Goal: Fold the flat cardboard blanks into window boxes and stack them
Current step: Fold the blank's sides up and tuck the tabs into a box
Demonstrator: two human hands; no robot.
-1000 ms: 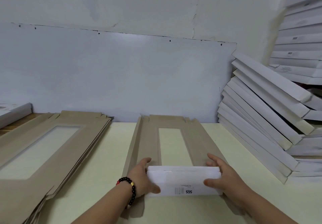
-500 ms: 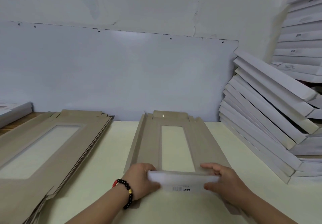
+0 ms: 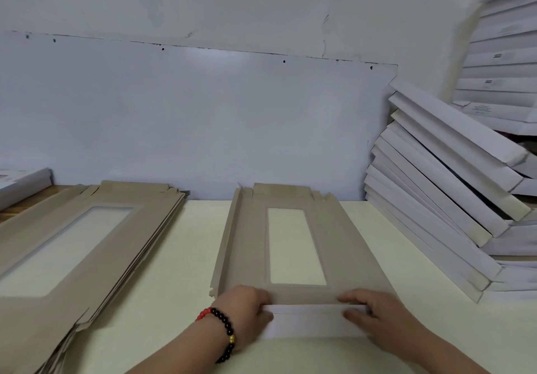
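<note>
Fingers [image 3: 261, 296] of the left hand [image 3: 247, 312] and of the right hand [image 3: 374, 312] curl over the near end flap [image 3: 308, 322] of the blank [image 3: 348, 245], thumbs under the white face, pinching it at its two corners. That blank lies flat on the table [image 3: 180, 272], brown side up, stretching away from the fingers toward the wall, its window [image 3: 293, 245] just beyond them. To my eye the step is creasing this flap along its score: both hands should roll it over evenly, keeping the fold line straight across and pressing down right at the crease so the board doesn't buckle near the window's edge. Left of the fingers waits the pile of blanks [image 3: 87, 245]; to their right the finished boxes [image 3: 441, 193] lean in a slumped stack, so any added one wants setting down gently.
</note>
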